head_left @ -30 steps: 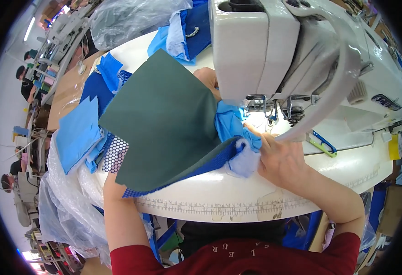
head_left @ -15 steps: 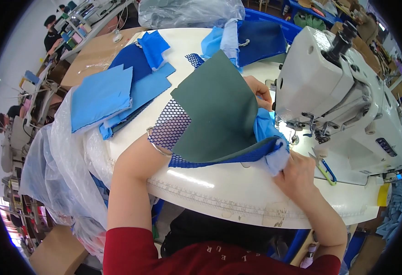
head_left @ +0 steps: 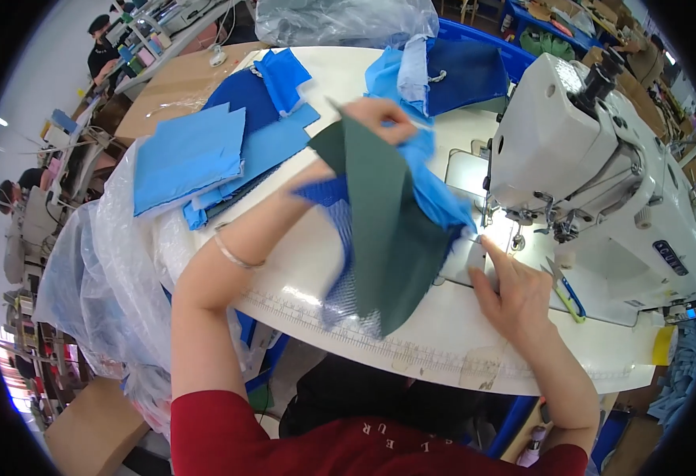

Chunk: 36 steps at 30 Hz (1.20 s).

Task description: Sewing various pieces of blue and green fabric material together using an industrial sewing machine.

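A sewn fabric piece of dark green cloth [head_left: 387,230], light blue cloth [head_left: 435,186] and blue mesh [head_left: 341,262] hangs over the table, its mesh edge smeared by motion. My left hand [head_left: 381,119] is closed at the piece's upper edge, the fingers curled round the cloth; some fingertips are hidden. The piece's right corner reaches toward the sewing machine's [head_left: 578,159] lit needle area. Beside that corner, my right hand [head_left: 516,295] lies low on the machine bed, index finger stretched out to the corner and thumb apart.
Blue-handled snips [head_left: 567,293] lie right of my right hand. Light blue cloth pieces [head_left: 193,155] are stacked at the left, and a navy piece [head_left: 465,75] lies at the back. Clear plastic sheeting [head_left: 110,270] drapes over the table's left side. Other people work at the far left.
My left hand has moved up and left from beside the machine, drawing the fabric piece with it and swinging it upright. My right hand has released the corner and extended its index finger.
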Each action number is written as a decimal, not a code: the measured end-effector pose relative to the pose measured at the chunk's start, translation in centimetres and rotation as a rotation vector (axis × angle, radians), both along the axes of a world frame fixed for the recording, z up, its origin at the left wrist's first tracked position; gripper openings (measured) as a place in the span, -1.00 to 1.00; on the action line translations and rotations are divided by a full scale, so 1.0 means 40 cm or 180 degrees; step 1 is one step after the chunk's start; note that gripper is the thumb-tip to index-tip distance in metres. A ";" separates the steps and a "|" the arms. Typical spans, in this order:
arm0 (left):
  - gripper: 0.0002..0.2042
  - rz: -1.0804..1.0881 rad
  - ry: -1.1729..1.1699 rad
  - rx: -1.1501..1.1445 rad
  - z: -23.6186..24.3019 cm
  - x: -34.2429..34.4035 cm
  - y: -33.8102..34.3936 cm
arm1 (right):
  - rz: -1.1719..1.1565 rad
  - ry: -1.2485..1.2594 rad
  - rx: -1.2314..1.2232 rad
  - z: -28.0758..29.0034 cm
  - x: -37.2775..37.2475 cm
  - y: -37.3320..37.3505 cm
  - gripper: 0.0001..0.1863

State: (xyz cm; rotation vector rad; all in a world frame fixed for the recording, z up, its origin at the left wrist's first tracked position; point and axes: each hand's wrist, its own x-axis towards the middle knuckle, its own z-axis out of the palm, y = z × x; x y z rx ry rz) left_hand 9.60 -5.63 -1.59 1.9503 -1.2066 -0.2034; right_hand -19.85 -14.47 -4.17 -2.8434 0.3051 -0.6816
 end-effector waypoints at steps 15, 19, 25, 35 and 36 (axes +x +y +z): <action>-0.72 -0.0764 -0.2786 -0.1147 0.217 -0.232 0.370 | -0.0241 -0.0142 -0.0096 -0.027 -0.002 -0.008 -0.65; -0.63 -0.1584 -0.3490 -0.0290 0.150 -0.305 0.397 | -0.0193 -0.0182 -0.0132 -0.025 0.001 0.001 -0.67; -0.63 -0.1439 -0.3879 0.0310 0.082 -0.300 0.381 | -0.0280 -0.0230 -0.0119 -0.027 -0.012 0.006 -0.73; -0.67 -0.1481 -0.3994 0.0287 0.050 -0.327 0.355 | 0.0018 -0.0423 0.0624 0.000 -0.020 0.074 -0.72; -0.67 -0.1361 -0.3994 0.0450 0.026 -0.322 0.353 | 0.0072 -0.0456 0.0710 0.004 -0.017 0.080 -0.71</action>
